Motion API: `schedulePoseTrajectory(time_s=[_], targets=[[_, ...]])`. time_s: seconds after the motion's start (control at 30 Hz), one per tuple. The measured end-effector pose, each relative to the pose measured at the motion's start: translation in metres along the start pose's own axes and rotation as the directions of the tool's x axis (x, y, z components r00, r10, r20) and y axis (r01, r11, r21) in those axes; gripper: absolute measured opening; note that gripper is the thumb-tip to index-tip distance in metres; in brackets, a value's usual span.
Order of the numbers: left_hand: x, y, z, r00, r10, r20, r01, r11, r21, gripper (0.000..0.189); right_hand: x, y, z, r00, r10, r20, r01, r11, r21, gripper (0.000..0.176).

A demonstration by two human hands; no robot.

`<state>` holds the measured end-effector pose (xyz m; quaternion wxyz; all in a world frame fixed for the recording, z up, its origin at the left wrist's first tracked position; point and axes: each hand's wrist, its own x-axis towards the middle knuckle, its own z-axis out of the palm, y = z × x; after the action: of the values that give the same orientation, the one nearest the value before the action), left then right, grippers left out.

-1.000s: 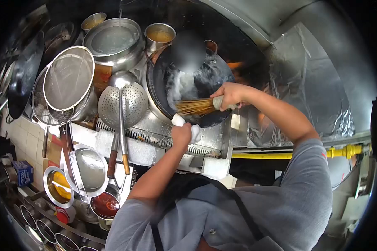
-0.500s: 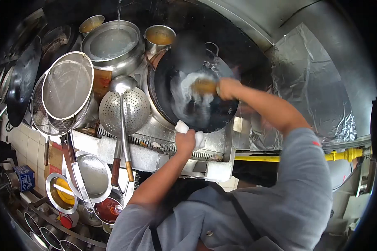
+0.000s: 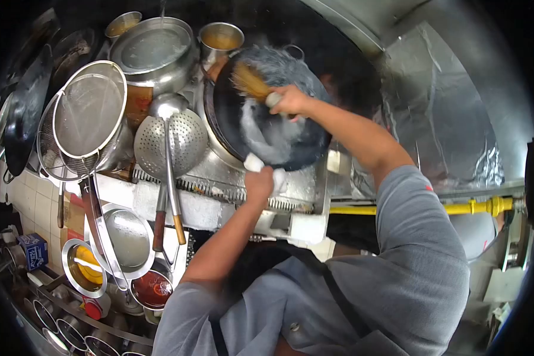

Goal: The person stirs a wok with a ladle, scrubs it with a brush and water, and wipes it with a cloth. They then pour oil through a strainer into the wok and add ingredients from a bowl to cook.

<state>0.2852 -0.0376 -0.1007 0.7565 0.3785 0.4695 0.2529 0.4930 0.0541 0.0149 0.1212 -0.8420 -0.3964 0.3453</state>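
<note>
A black wok (image 3: 228,118) sits tilted on the stove, with cloudy water (image 3: 261,139) streaked and splashed across its inside. My right hand (image 3: 291,101) is closed round the handle of a bamboo wok brush (image 3: 252,83), whose bristles are at the wok's upper left inner wall. At the near rim, my left hand (image 3: 259,184) is wrapped round a folded white cloth (image 3: 279,180) pressed against the wok's edge. Whether the fingers grip a wok handle under the cloth is hidden.
Left of the wok lie a perforated strainer ladle (image 3: 181,142), a ladle (image 3: 168,105) and a mesh strainer (image 3: 89,115). A large steel pot (image 3: 160,74) stands behind under running water, beside a small pot (image 3: 221,38). A yellow pipe (image 3: 362,210) crosses at the front right.
My right hand has swept the brush up and left inside the wok, and water has splashed toward the far side. My left hand keeps its hold at the near rim.
</note>
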Motion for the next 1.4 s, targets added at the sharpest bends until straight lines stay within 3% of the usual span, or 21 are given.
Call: schedulePoseTrajectory(time_s=[0.07,0.17,0.2,0.3,0.5,0.57,0.6,0.63,0.7,0.77,0.83,0.9,0.97,1.07,1.13,1.17,1.2,1.27,1.33,1.37,1.4], targets=[[0.0,0.004,0.002,0.994,-0.108,-0.007,0.108,0.994,-0.011,0.027,-0.058,-0.002,0.027,0.976,-0.05,0.213,0.02,0.989,0.143,0.073],[-0.003,0.007,0.0,0.994,-0.105,0.003,0.106,0.994,-0.014,0.031,-0.156,0.035,0.015,0.906,0.04,0.421,0.029,0.987,-0.156,0.081],[-0.005,0.01,0.001,0.996,-0.093,0.005,0.093,0.995,-0.036,0.033,-0.176,0.063,0.0,0.899,-0.085,0.43,0.157,0.978,-0.134,0.079],[-0.005,0.011,0.004,0.995,-0.086,-0.05,0.086,0.996,-0.008,0.035,-0.169,0.167,-0.076,0.97,-0.055,0.237,0.154,0.893,-0.423,0.068],[0.0,0.015,-0.006,0.969,-0.229,0.098,0.234,0.971,-0.053,0.041,-0.119,0.087,-0.108,0.996,-0.087,0.02,0.073,0.667,-0.741,0.055],[0.02,-0.002,-0.008,0.928,-0.301,0.221,0.341,0.923,-0.176,0.044,-0.13,0.098,-0.08,0.901,-0.392,0.186,0.417,0.663,-0.622,0.055],[0.02,0.002,-0.006,0.89,-0.357,0.282,0.417,0.889,-0.19,0.038,-0.143,0.093,-0.076,0.899,-0.396,0.186,0.418,0.654,-0.631,0.055],[0.02,0.003,-0.006,0.846,-0.411,0.34,0.492,0.848,-0.198,0.033,-0.16,0.085,-0.071,0.984,-0.081,0.161,0.155,0.839,-0.522,0.057],[0.033,-0.012,-0.001,0.929,-0.345,0.136,0.357,0.931,-0.079,0.03,-0.162,0.078,-0.077,0.955,0.237,0.177,-0.152,0.905,-0.397,0.059],[0.025,-0.012,0.0,0.957,-0.267,0.11,0.277,0.957,-0.086,0.028,-0.142,0.089,-0.109,0.979,0.138,-0.151,-0.2,0.801,-0.564,0.062],[0.006,0.006,0.0,0.976,-0.219,-0.003,0.219,0.976,0.0,0.03,-0.123,0.075,-0.109,0.977,0.17,-0.129,-0.213,0.805,-0.554,0.061],[-0.003,0.013,0.004,0.979,-0.204,-0.025,0.203,0.978,-0.048,0.027,-0.122,0.043,-0.095,0.977,0.152,0.149,0.032,0.588,-0.808,0.056],[-0.006,0.011,0.0,0.989,-0.141,0.036,0.143,0.989,-0.042,0.025,-0.067,0.036,-0.095,0.986,0.023,0.165,0.129,0.521,-0.844,0.055],[-0.003,0.008,0.0,0.976,-0.202,0.086,0.211,0.972,-0.106,0.026,0.011,0.028,-0.062,0.969,0.053,-0.243,-0.238,0.48,-0.844,0.045],[0.002,-0.003,0.006,0.986,-0.155,0.069,0.163,0.976,-0.146,0.024,-0.011,0.003,-0.034,0.985,-0.076,-0.157,-0.039,0.781,-0.623,0.061],[0.0,-0.006,0.007,0.992,-0.11,0.054,0.117,0.98,-0.159,0.022,-0.021,0.014,-0.03,0.996,0.088,-0.009,-0.078,0.827,-0.557,0.066],[0.001,-0.005,0.008,0.991,-0.112,0.068,0.121,0.98,-0.16,0.022,-0.046,0.022,-0.031,0.987,0.072,0.141,0.007,0.87,-0.494,0.051],[-0.003,-0.001,0.007,0.993,-0.11,0.048,0.116,0.982,-0.146,0.019,-0.082,0.054,-0.044,0.97,-0.082,0.227,0.214,0.723,-0.656,0.056],[-0.005,0.005,0.005,0.992,-0.115,0.049,0.121,0.983,-0.14,0.018,-0.099,0.038,-0.075,0.98,0.019,0.2,0.175,0.405,-0.897,0.053],[-0.006,0.007,0.003,0.991,-0.117,0.057,0.124,0.985,-0.123,0.017,-0.078,0.032,-0.091,0.973,0.168,0.158,0.078,0.403,-0.912,0.044],[-0.006,0.012,0.002,0.992,-0.118,0.048,0.123,0.985,-0.12,0.017,-0.048,0.027,-0.094,0.993,0.115,0.035,-0.007,0.349,-0.937,0.032]])
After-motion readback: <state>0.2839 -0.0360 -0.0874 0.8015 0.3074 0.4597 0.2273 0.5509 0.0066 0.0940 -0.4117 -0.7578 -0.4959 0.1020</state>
